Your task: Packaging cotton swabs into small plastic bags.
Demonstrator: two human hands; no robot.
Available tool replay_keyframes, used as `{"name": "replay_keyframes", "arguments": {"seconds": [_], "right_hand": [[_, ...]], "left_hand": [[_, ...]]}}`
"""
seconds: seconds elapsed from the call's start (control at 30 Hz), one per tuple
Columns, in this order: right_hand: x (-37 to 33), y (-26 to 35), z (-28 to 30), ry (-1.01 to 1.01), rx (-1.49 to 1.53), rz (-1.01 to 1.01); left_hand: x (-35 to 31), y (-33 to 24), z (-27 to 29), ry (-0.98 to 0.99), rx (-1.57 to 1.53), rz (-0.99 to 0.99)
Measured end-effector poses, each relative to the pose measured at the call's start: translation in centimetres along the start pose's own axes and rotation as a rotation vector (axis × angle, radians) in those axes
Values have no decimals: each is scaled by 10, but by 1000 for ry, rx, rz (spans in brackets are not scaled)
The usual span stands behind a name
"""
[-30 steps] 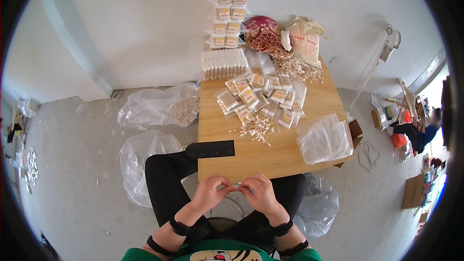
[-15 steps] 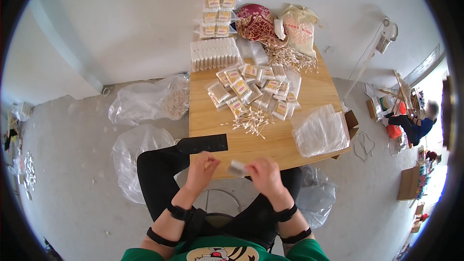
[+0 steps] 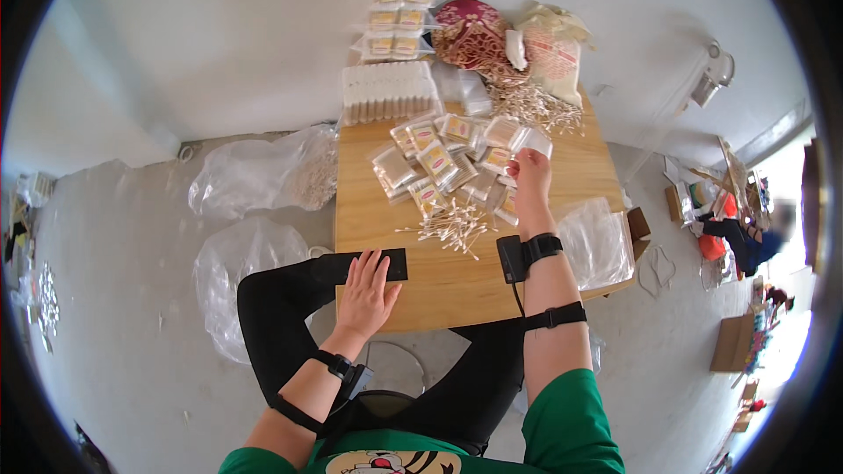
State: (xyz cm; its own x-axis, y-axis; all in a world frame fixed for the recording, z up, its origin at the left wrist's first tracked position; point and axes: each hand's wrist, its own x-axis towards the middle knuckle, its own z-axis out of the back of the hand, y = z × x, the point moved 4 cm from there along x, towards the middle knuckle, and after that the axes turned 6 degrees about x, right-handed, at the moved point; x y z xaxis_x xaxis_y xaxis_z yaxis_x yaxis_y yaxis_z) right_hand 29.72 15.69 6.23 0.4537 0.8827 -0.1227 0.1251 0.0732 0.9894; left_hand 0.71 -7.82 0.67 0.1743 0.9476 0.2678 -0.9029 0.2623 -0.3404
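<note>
My left hand (image 3: pixel 369 291) lies flat with fingers stretched over a black flat strip (image 3: pixel 397 265) at the table's near left edge. It holds nothing. My right hand (image 3: pixel 532 177) reaches to the right side of a heap of small clear packets of cotton swabs (image 3: pixel 436 161). Its fingers are curled and closed at the clear plastic end of one packet of cotton swabs (image 3: pixel 503 133), which is on top of the heap; the fingertips are partly hidden. Loose cotton swabs (image 3: pixel 452 228) lie in front of the heap.
Clear plastic bags (image 3: pixel 597 241) lie at the table's right. Behind the heap are a block of swab packs (image 3: pixel 389 92), a large pile of loose swabs (image 3: pixel 540 110) and a cloth sack (image 3: pixel 553 57). Plastic sacks (image 3: pixel 263 175) stand on the floor leftward. A person (image 3: pixel 746 237) sits far right.
My right hand has moved forward from the table's near edge to the heap with the packet of cotton swabs. My left hand has shifted slightly, opened and flattened onto the black strip.
</note>
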Motion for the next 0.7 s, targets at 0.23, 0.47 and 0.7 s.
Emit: {"name": "replay_keyframes", "arguments": {"seconds": [0.23, 0.47, 0.7], "right_hand": [[-72, -71, 29, 80, -173, 339], [-181, -73, 85, 94, -729, 505], [-146, -36, 17, 579, -1082, 789]], "left_hand": [[3, -2, -3, 1, -96, 31], [2, 2, 0, -46, -105, 19], [1, -1, 3, -33, -73, 14]]}}
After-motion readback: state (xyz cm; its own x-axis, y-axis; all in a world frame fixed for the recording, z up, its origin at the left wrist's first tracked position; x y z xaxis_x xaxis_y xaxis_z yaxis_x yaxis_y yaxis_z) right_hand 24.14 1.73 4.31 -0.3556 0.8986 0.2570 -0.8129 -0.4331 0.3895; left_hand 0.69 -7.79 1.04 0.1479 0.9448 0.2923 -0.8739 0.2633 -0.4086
